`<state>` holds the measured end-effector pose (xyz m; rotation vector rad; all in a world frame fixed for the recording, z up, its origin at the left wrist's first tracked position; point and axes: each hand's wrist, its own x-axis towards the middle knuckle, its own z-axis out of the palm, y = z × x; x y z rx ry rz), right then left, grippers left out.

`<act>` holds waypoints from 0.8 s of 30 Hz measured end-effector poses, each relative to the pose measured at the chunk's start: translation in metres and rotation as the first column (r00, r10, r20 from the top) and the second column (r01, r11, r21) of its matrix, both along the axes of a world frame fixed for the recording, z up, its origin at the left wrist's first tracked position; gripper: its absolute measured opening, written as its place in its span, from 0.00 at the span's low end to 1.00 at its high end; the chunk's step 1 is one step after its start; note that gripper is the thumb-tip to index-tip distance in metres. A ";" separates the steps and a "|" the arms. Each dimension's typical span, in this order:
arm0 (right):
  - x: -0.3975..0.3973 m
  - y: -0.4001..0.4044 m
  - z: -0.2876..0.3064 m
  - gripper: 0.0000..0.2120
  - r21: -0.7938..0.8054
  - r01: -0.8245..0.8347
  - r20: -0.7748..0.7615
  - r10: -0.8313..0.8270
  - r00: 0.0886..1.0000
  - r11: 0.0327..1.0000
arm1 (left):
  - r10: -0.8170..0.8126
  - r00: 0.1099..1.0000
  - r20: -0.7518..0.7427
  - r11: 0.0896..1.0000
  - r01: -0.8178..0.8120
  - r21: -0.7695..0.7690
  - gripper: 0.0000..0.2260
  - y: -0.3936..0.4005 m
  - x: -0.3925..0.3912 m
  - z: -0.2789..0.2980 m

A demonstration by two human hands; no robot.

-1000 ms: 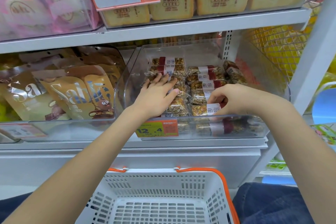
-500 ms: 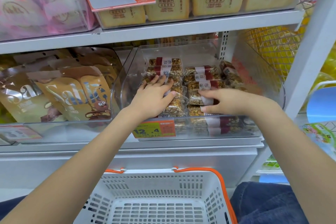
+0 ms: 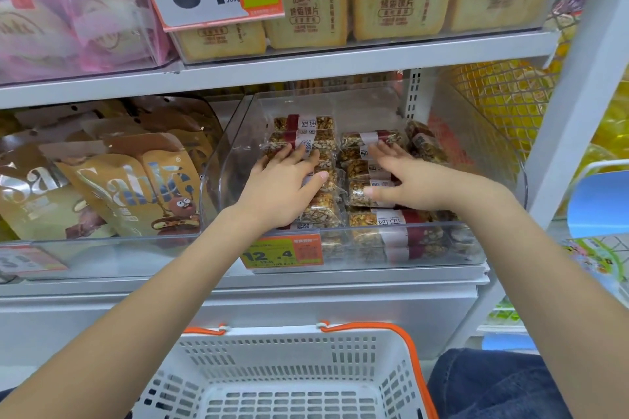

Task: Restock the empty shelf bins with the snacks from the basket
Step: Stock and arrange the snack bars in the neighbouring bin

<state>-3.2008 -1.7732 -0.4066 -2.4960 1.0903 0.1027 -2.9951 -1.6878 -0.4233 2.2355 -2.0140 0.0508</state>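
Nothing is gripped: the left hand (image 3: 289, 180) is laid flat, fingers straight, on the left column of clear-wrapped, red-banded nut and seed bars (image 3: 371, 139), and the right hand (image 3: 413, 180) is spread likewise over the right column, apparently so the slippery, knobbly packs are pressed into even rows inside the clear rigid plastic shelf bin (image 3: 367, 250); the white perforated plastic basket with orange handles (image 3: 292, 374) below is seen bare where visible, so restocking is judged nearly finished
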 end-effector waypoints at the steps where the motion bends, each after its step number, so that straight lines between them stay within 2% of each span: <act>1: 0.005 -0.004 -0.004 0.40 -0.053 0.022 -0.004 -0.022 1.000 0.998 | 0.003 1.000 0.001 1.000 -0.003 -0.009 0.24 -0.003 0.000 0.001; 3: 0.015 -0.012 -0.017 0.40 -0.088 0.035 -0.100 -0.043 0.994 0.996 | 0.032 0.999 -0.028 0.999 -0.031 0.035 0.26 -0.011 0.002 0.000; 6: 0.024 -0.016 -0.033 0.41 -0.041 0.032 -0.281 -0.042 0.959 0.999 | 0.093 0.996 -0.012 0.978 -0.089 0.188 0.29 -0.020 0.001 -0.003; 9: 0.026 -0.018 -0.028 0.41 -0.016 0.035 -0.325 -0.038 0.945 0.999 | 0.097 0.994 0.046 0.962 -0.106 0.250 0.30 -0.023 -0.001 -0.001; 13: 0.026 -0.015 -0.023 0.38 -0.006 -0.004 -0.384 0.001 0.923 1.000 | 0.101 0.995 -0.002 0.927 -0.094 0.364 0.32 -0.030 0.000 0.016; 14: 0.026 -0.013 -0.023 0.37 0.002 -0.011 -0.384 0.011 0.923 1.000 | 0.105 0.993 -0.052 0.938 -0.082 0.336 0.31 -0.033 0.000 0.022; 16: 0.023 -0.013 -0.022 0.36 0.030 -0.011 -0.359 0.021 0.933 0.999 | 0.122 0.981 -0.150 0.980 -0.095 0.172 0.26 -0.040 -0.001 0.031; 18: 0.022 -0.013 -0.022 0.37 0.055 -0.004 -0.328 0.022 0.944 0.998 | 0.123 0.988 -0.091 0.992 -0.124 -0.010 0.22 -0.049 -0.004 0.036; 20: 0.022 -0.013 -0.022 0.37 0.066 -0.001 -0.311 0.022 0.950 0.998 | 0.006 1.000 -0.010 0.999 -0.006 -0.043 0.20 -0.064 -0.012 0.034; 22: 0.022 -0.015 -0.020 0.38 0.084 -0.007 -0.289 0.031 0.957 0.996 | -0.169 0.986 0.005 0.984 0.168 0.060 0.22 -0.083 -0.024 0.027; 24: 0.015 -0.017 -0.013 0.43 0.132 -0.025 -0.245 0.057 0.968 0.991 | -0.225 0.974 -0.037 0.957 0.228 0.178 0.25 -0.102 -0.032 0.017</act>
